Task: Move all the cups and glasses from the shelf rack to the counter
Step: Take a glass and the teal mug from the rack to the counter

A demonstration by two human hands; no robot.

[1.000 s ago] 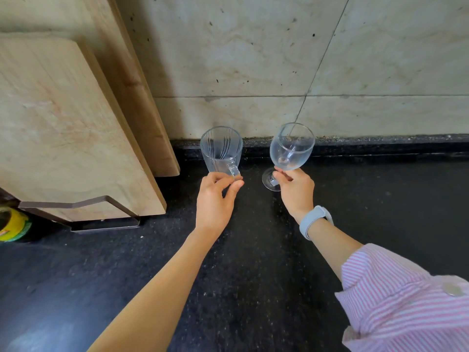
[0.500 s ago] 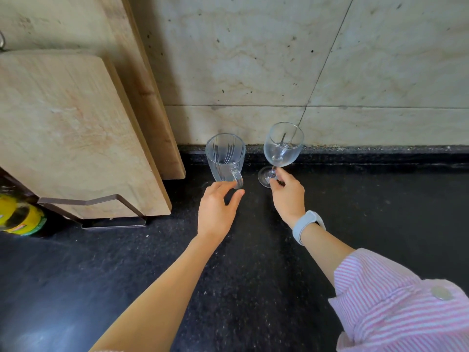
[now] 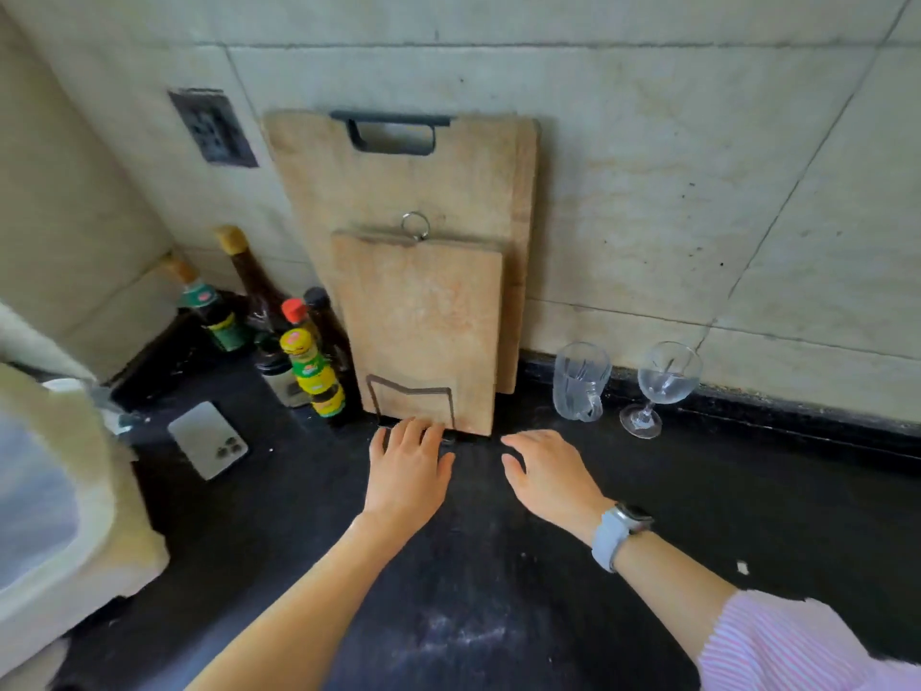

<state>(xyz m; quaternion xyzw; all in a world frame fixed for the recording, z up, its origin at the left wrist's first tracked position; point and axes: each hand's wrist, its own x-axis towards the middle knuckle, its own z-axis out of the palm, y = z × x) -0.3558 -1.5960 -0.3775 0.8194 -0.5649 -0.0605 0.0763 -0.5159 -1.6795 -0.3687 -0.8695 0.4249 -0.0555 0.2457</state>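
Observation:
A clear glass mug with a handle stands upright on the black counter, close to the wall. Just right of it stands a clear wine glass, also upright. My left hand hovers over the counter in front of the cutting boards, fingers spread, holding nothing. My right hand, with a watch on its wrist, is beside it, open and empty, well left of and nearer than both glasses. No shelf rack is in view.
Two wooden cutting boards lean on the wall in a metal holder. Several sauce bottles stand at their left. A phone lies face down on the counter. A pale blurred object fills the left edge.
Both hands have let go of the mug and the wine glass and drawn back to the left. The view has swung left and pulled away, so the bottles and phone now show.

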